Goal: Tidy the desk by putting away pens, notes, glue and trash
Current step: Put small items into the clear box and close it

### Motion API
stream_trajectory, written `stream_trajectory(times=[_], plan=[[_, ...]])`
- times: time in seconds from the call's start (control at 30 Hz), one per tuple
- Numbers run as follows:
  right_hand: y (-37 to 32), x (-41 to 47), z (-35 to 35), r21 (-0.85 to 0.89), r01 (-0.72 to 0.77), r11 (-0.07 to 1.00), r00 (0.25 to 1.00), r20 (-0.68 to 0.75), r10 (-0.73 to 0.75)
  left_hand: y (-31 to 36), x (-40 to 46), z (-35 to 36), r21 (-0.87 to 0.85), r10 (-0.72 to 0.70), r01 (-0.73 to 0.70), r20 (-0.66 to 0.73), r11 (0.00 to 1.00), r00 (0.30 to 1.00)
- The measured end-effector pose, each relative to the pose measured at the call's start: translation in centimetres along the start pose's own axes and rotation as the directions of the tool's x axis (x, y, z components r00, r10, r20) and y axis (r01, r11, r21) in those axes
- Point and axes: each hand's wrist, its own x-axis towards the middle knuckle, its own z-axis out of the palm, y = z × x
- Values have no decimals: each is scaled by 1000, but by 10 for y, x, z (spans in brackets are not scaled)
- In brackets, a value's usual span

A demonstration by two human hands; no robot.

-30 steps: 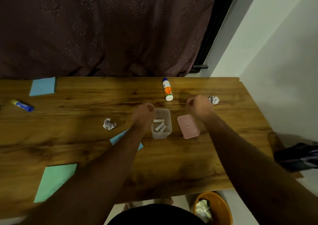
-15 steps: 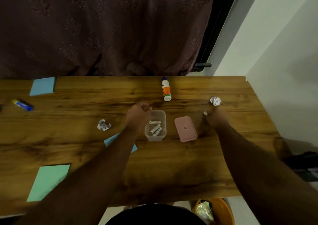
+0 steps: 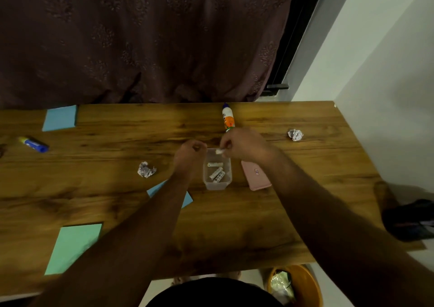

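A small white piece (image 3: 219, 151), possibly a short pen or cap, was pinched in the fingers of the right hand (image 3: 244, 145) and held directly above the far end of a clear open container (image 3: 217, 182). Its long axis was seen lying roughly across the container. Three similar white pieces (image 3: 216, 172) were already lying inside, nearer the viewer. The left hand (image 3: 189, 155) was curled beside the container's left wall; whether anything was held in it could not be told. A pink lid (image 3: 256, 175) lay just right of the container, under the right forearm. A short drop would probably be enough.
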Motion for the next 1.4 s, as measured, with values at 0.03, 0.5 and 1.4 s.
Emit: stream_trajectory(times=[0.03, 0.5, 1.4], plan=[[-8, 3, 6, -66, 17, 998, 1000, 5, -16, 0, -1, -2, -7, -10, 10, 4, 1000, 1000], [-23, 10, 40, -246, -99, 964, 991, -111, 73, -12, -6, -16, -23, 23, -22, 73, 1000, 997], [42, -36, 74, 556, -546, 626, 682, -139, 718, -21, -11, -20, -136, -49, 84, 245, 987, 968]])
